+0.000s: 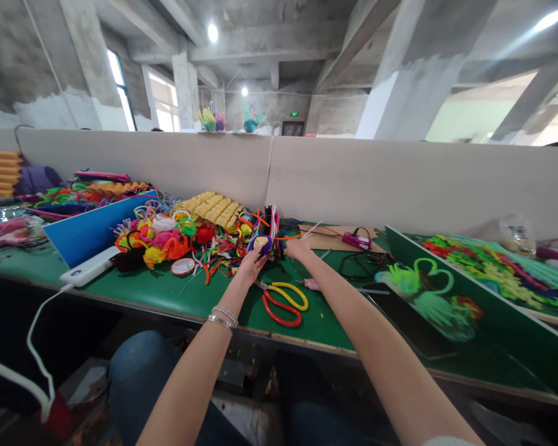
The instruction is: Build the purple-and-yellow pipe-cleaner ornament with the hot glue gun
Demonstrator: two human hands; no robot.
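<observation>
My left hand (pixel 250 265) reaches over the green table (pixel 167 294) and its fingers close round a small purple and yellow fuzzy piece (pixel 261 243) at the edge of a heap of coloured pipe cleaners (pixel 186 238). Two silver bangles sit on that wrist. My right hand (pixel 298 249) is beside it to the right, fingers curled, touching a thin orange pipe cleaner (pixel 291 236) that runs from the heap. Scissors with yellow and red handles (pixel 283 302) lie on the table just below both hands.
A white power bank (pixel 89 267) with a cable lies left, next to a blue board (pixel 86 232). A finished green pipe-cleaner swan picture (pixel 428 297) leans at right. A grey partition (pixel 353 179) backs the table. A pink device (pixel 356 240) rests on cardboard.
</observation>
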